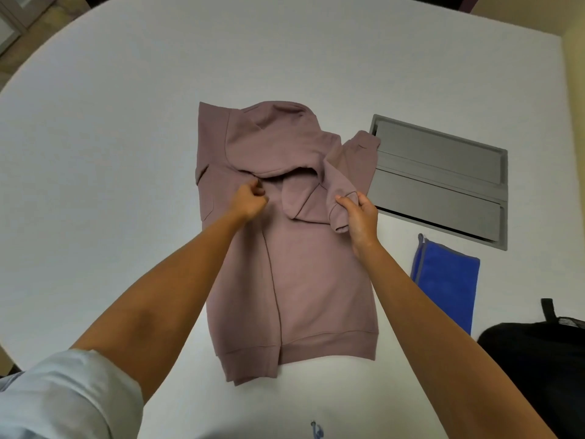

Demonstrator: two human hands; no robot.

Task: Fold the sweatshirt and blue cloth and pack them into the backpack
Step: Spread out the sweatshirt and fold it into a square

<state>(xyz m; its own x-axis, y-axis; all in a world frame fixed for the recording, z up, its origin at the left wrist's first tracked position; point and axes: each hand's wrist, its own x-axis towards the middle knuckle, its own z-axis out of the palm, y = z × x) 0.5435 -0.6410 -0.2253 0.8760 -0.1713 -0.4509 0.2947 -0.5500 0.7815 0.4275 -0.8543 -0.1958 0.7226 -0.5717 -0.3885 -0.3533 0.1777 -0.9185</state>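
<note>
Mauve sweatshirt (pixel 316 280) lies flat on the white tabletop (pixel 110 137), hem toward the person, hood end away. Its left side is folded in over the body; the hood is flopped down onto the chest area. Left hand (pixel 250 201) is curled tight, pinching fabric just under the hood edge, near the middle of the garment. Right hand (pixel 359 217) grips the cuff of the right sleeve, fingers wrapped round it, the sleeve bent back over the sweatshirt's right side. Blue cloth (pixel 446 280) lies folded on the tabletop to the right of the sweatshirt, near but apart from it. Black backpack (pixel 538 359) sits at the right edge, just beside the blue cloth's near corner. A grey recessed panel (pixel 440 179) is set in the tabletop beyond the blue cloth, and the sleeve's elbow touches its left corner. Pale blue rolled sleeve (pixel 63 400) on the left arm.
</note>
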